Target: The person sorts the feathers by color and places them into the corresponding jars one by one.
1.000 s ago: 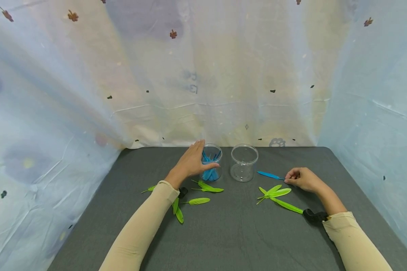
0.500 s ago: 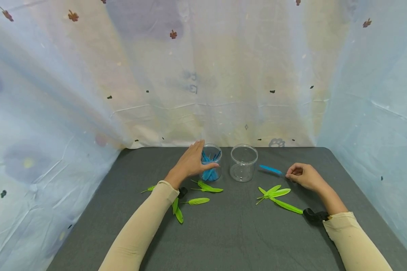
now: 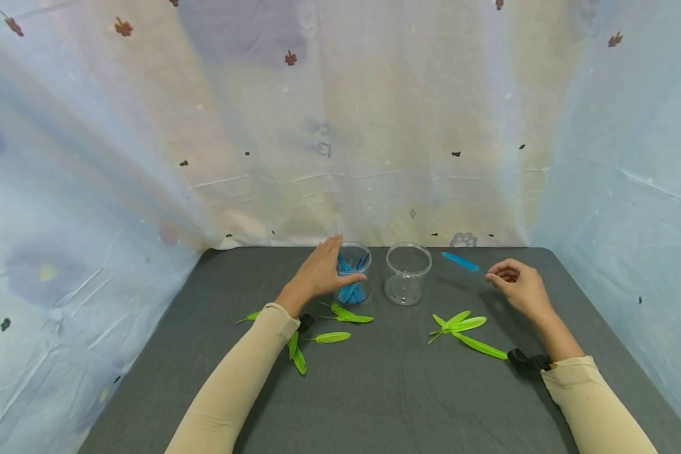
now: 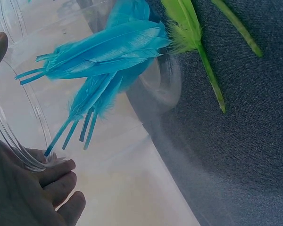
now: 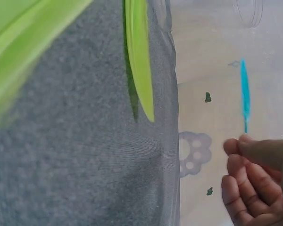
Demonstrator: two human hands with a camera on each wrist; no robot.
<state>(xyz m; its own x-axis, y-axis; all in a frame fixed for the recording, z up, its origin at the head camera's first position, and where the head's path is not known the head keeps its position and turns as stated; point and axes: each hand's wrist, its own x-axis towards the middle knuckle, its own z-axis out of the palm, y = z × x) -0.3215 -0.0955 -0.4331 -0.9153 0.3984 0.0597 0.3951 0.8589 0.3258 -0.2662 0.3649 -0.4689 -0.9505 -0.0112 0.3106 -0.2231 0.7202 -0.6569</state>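
My left hand (image 3: 320, 272) holds a clear plastic jar (image 3: 368, 272), thumb across the near side and fingers at the far side. Several blue feathers (image 4: 108, 52) stand inside that jar, quills toward the rim, as the left wrist view shows. Between thumb and forefinger, my right hand (image 3: 521, 291) pinches one blue feather (image 3: 461, 261) by its quill, raised over the table with the vane pointing left. A second clear jar (image 3: 408, 287), with nothing inside, stands between the two hands, left of the raised feather's tip.
Several green feathers (image 3: 459, 323) lie in a cluster in front of the right hand. More green feathers (image 3: 333, 337) are scattered below the left hand, partly hidden by that forearm. The dark grey table (image 3: 397, 391) backs onto a pale patterned curtain (image 3: 374, 126).
My right hand has lifted the blue feather off the table, moving it upward, away from me and slightly right. My left hand and both jars have stayed in place.
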